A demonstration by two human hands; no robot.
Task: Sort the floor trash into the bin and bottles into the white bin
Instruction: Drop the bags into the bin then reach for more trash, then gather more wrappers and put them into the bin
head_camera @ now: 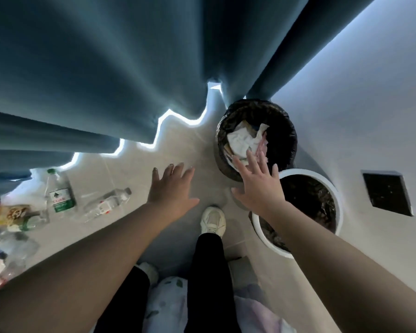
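A dark bin (pixel 285 121) with a black liner stands by the curtain and holds crumpled white paper (pixel 244 140). Beside it, nearer the wall, is the white bin (pixel 332 186), black-lined, nothing visible inside. My right hand (pixel 259 186) hovers open between the two bins, fingers spread over the dark bin's near rim. My left hand (pixel 173 188) is open and empty above the bare floor. At the left lie a green-labelled bottle (pixel 59 191), a clear bottle with a red label (pixel 106 203), and a heap of wrappers and plastic (pixel 7 224).
Blue curtains (pixel 94 80) hang along the far side, the white wall (pixel 370 104) with a dark square plate (pixel 387 192) is at the right. My white shoe (pixel 213 221) and black trouser legs stand on the tiled floor below the hands.
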